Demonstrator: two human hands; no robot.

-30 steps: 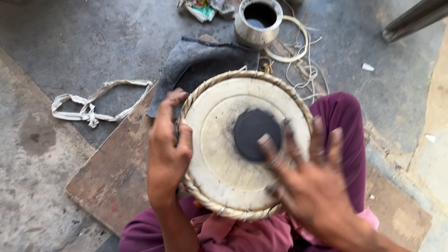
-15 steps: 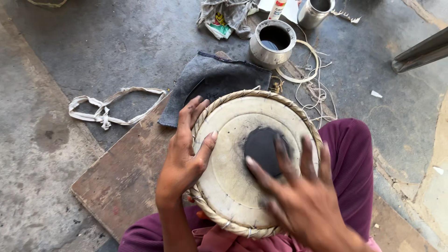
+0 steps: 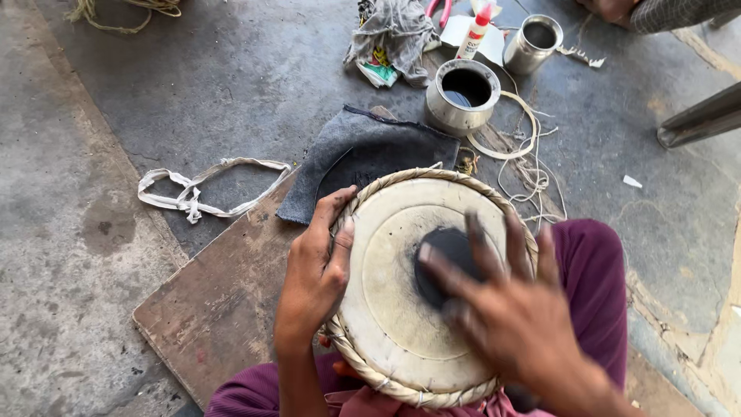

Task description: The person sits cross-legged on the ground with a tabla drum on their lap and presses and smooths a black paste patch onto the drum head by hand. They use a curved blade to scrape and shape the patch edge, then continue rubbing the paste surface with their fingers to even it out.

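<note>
Two hands work on a round drum [image 3: 401, 309] that rests on the person's lap, over purple trousers [image 3: 594, 270], its pale skin facing up with a black circular patch [image 3: 448, 262] near the middle. The left hand [image 3: 316, 270] clasps the left rim of the drum, fingers curled over the braided edge and thumb lying on the skin. The right hand [image 3: 509, 316] is spread open, blurred, its fingertips over the black patch. Under the drum lies a brown wooden board [image 3: 224, 309] on the grey floor. Just beyond the drum sits a dark cloth [image 3: 363, 150], and farther off a steel cup [image 3: 463, 96] with a pale ring [image 3: 515, 135] beside it. A strip of white cloth [image 3: 201, 189] lies on the floor to the left.
</note>
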